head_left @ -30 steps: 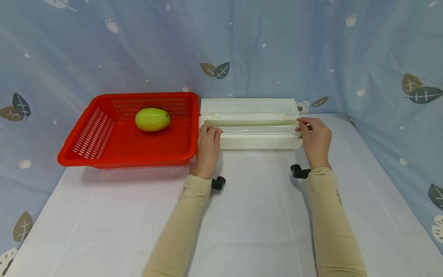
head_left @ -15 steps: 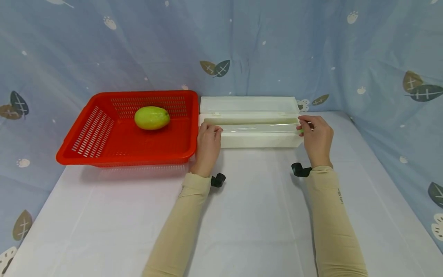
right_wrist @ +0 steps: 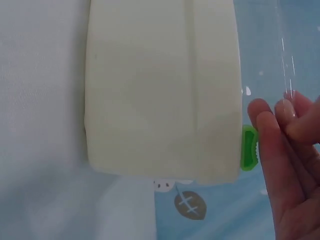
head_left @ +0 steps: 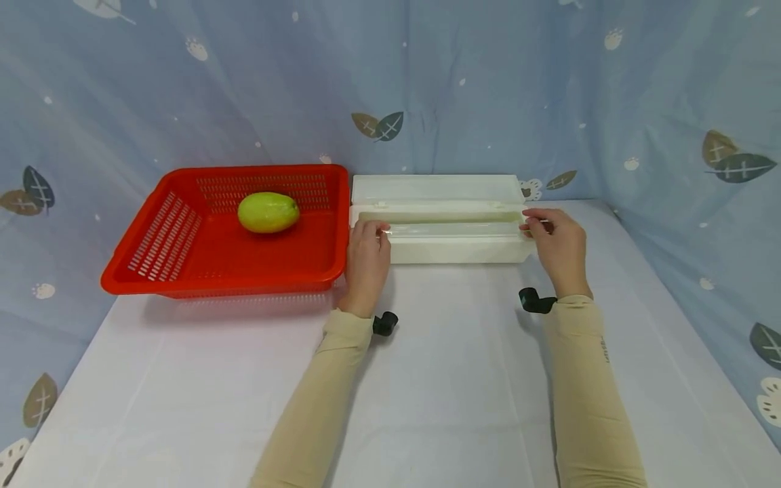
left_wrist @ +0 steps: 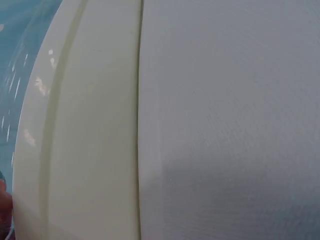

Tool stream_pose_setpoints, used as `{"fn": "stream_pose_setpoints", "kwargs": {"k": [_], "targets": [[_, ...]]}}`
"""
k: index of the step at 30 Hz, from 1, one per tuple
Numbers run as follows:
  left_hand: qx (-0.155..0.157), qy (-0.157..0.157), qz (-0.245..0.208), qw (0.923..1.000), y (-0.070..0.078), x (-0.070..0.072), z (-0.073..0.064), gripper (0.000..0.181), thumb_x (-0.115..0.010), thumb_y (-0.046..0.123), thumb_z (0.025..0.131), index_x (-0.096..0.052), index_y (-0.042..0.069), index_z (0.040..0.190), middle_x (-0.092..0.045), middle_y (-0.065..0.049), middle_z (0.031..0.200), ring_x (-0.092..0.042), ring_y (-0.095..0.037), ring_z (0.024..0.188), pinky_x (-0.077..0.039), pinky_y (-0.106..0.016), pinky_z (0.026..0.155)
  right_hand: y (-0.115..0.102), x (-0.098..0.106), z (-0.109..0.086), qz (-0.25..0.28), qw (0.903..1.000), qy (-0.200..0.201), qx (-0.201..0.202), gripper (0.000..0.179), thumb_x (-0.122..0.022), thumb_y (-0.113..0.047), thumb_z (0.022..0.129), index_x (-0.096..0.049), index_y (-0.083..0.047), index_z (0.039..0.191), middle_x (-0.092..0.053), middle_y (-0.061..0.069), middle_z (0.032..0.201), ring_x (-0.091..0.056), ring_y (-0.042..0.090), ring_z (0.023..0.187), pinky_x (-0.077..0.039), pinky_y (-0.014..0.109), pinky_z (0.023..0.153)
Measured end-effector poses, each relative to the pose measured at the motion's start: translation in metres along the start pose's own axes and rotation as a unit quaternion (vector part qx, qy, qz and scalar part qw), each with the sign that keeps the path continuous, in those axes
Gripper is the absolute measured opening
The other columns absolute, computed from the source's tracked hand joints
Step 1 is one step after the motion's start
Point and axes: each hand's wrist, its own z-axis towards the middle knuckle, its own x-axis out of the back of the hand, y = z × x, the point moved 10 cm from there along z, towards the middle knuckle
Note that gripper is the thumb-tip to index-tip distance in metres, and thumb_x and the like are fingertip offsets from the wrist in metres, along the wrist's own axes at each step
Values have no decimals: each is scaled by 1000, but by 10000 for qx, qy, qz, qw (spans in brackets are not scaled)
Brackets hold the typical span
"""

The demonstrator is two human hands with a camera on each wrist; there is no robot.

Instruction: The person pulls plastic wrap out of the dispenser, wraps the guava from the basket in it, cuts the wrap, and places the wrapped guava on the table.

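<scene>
A long white cling film dispenser (head_left: 460, 253) lies on the table with its lid (head_left: 436, 188) raised at the back. Clear cling film (head_left: 454, 230) stretches along its top between my hands. At the left end, my left hand (head_left: 368, 268) pinches the film's edge with curled fingers; only a fingertip shows at the lower left of the left wrist view. My right hand (head_left: 563, 251) pinches the film at the right end, thumb against fingers. In the right wrist view, the fingers (right_wrist: 272, 135) sit right beside a small green slide cutter (right_wrist: 249, 148) on the dispenser's edge.
Left of the dispenser stands a red plastic basket (head_left: 219, 283) with slotted sides. A green-yellow oval fruit (head_left: 268, 212) lies in it. The white-covered table (head_left: 451, 400) extends in front, with a blue patterned cloth (head_left: 488, 81) hanging behind.
Both hands remain at the dispenser's ends. My right wrist has shifted slightly to the right, and the green bit beside that hand no longer shows in the head view.
</scene>
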Motion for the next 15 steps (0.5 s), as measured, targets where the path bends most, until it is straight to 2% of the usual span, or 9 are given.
{"fn": "stream_pose_setpoints", "kwargs": {"k": [3,6,10,12,15], "targets": [[-294,155,146,9993,5,2,-2,13,-52,4,87,-62,9,95,-52,-6,94,-49,-20,87,-43,-26,78,2,-4,-1,-342,9990,-278,3,24,-53,-15,90,-63,-9,111,-59,5,101,-55,17,88,-46,28,74],[-754,437,141,9961,14,8,-3,17,-53,1,86,-64,9,96,-52,-6,93,-51,-20,87,-44,-26,79,2,-3,0,-474,9985,-273,43,23,-55,-13,88,-64,-10,110,-59,5,102,-54,17,89,-46,29,75],[-1218,682,209,9900,28,15,-7,23,-55,-4,83,-66,9,99,-54,-7,93,-52,-20,87,-45,-27,80,6,1,0,-150,9998,-35,-131,21,-56,-13,88,-65,-8,107,-58,5,103,-59,15,85,-47,20,71],[-1330,691,326,9882,34,18,-8,25,-57,-4,81,-66,9,102,-56,-6,95,-52,-19,88,-46,-27,81,7,0,0,159,9997,29,-164,20,-56,-12,87,-65,-6,105,-57,6,103,-61,15,83,-47,17,70],[-1367,621,470,9875,40,20,-8,26,-59,-2,81,-65,10,102,-57,-6,94,-52,-18,88,-46,-27,81,6,-2,1,412,9991,100,5,18,-56,-8,87,-65,-4,102,-57,8,101,-61,16,82,-47,16,69]]}}
